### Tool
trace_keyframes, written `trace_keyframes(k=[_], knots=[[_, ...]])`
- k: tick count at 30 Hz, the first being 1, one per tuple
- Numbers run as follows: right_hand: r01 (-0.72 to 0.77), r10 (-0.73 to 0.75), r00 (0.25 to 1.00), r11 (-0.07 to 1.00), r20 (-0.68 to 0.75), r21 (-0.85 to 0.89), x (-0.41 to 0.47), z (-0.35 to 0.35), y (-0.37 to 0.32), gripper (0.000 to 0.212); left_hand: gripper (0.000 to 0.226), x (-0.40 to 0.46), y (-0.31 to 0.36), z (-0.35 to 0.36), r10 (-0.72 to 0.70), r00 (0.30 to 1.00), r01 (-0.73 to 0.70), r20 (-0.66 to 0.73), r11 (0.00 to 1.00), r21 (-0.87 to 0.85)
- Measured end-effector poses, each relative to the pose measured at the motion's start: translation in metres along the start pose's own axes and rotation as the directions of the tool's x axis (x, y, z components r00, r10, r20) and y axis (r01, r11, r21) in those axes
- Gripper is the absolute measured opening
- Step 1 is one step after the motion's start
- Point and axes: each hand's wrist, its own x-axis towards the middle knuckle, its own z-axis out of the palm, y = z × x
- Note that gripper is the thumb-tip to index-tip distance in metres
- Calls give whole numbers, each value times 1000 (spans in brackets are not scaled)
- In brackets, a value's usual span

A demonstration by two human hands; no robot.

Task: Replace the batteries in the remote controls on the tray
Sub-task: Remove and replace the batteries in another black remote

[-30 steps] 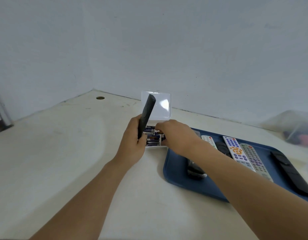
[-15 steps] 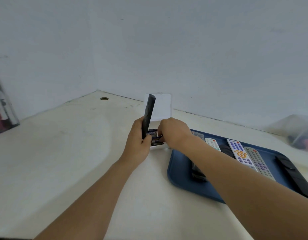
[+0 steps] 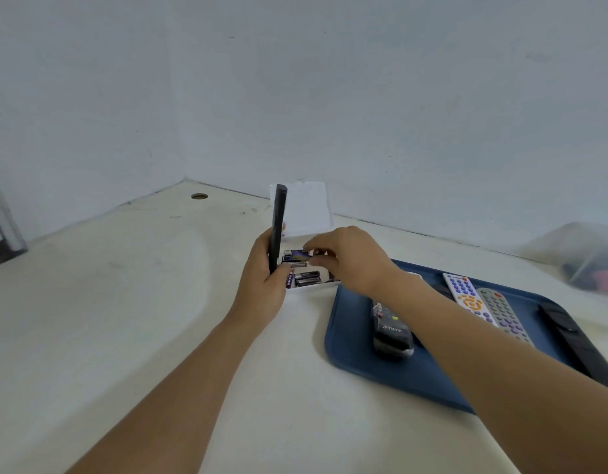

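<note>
My left hand (image 3: 263,285) grips a slim black remote (image 3: 278,224), held upright on edge beside a small clear battery box (image 3: 304,280). The box lid (image 3: 307,208) stands open behind it, and several dark batteries lie inside. My right hand (image 3: 350,258) hovers over the box and pinches one purple battery (image 3: 297,256) between thumb and fingers. To the right a blue tray (image 3: 350,323) carries a black remote (image 3: 390,328), a white remote with blue buttons (image 3: 467,297), a grey remote (image 3: 502,311) and a long black remote (image 3: 569,333).
The white table (image 3: 124,302) meets two pale walls in a corner, with a round cable hole (image 3: 199,196) near it. A clear container (image 3: 590,261) with dark and pink contents stands at the far right. A dark framed object (image 3: 1,230) leans at the left edge.
My right hand has risen out of the box with a battery pinched in its fingers. The left hand keeps the black remote upright, tilted slightly straighter.
</note>
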Motion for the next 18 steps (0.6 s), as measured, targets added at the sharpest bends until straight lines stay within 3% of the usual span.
trace_keyframes(k=[2,4,5,7,9,11,14,18], knots=[[-38,69,993,959,-99,282,-8,-9,0,14,67,2,-1,-1,-52,998,54,19,992,-111],[-110,224,968,784,-114,611,-18,-16,1,12,65,3,-1,0,-65,998,65,12,993,-97],[-153,317,945,639,-77,754,-22,-18,2,12,63,2,0,1,-63,998,63,10,996,-68],[-222,442,892,246,95,943,-30,-23,7,10,57,2,-1,1,-66,998,66,3,998,-21],[-244,447,843,-179,300,953,-37,-27,13,12,42,3,-3,1,-91,996,92,-25,995,30],[-251,407,801,-435,438,865,-43,-30,18,14,33,4,-2,1,-117,992,120,-47,991,55],[-267,331,784,-584,525,767,-51,-29,25,18,20,3,4,4,-146,982,155,-117,985,73],[-297,276,787,-615,552,730,-62,-28,35,22,17,-3,13,1,-145,962,183,-230,971,152]])
